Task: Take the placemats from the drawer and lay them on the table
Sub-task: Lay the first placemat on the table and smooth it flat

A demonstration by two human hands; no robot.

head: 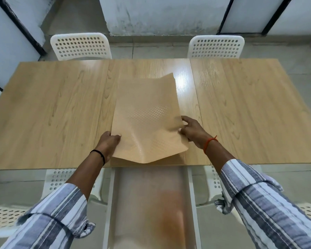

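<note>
the beige placemat [147, 119], dotted with a fine raised pattern, is held over the middle of the wooden table [48, 108], its near edge sagging in a v above the table's 6 o'clock edge and its far corners curling up. at the mat's 8 o'clock the left hand [108, 142] pinches the side edge, thumb on top, fingers curled beneath. at 3 o'clock the right hand [192, 130] pinches the opposite edge, fingers bent around it. below, at 6 o'clock, the open drawer [149, 203] juts out from under the table; what lies inside is too blurred to tell. white perforated chairs [81, 45] stand at 11 and 1 o'clock.
</note>
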